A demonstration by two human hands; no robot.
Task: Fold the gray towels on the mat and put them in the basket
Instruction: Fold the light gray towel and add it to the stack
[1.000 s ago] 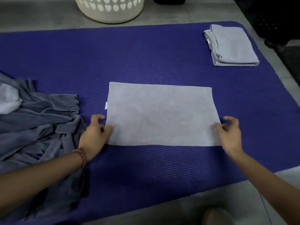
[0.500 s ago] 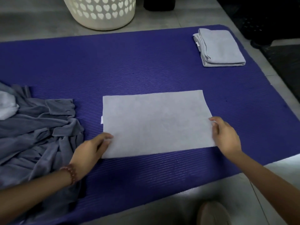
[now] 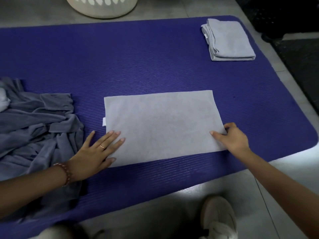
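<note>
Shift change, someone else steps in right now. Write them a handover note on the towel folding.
Left hand: open, fingers flat on the near left corner of the flat towel.
Right hand: pinches that towel's right edge.
Done: one folded towel lies at the far right corner of the mat.
Left: finish folding the flat towel, fold the crumpled pile at the left, put all in the basket beyond the mat's far edge.
</note>
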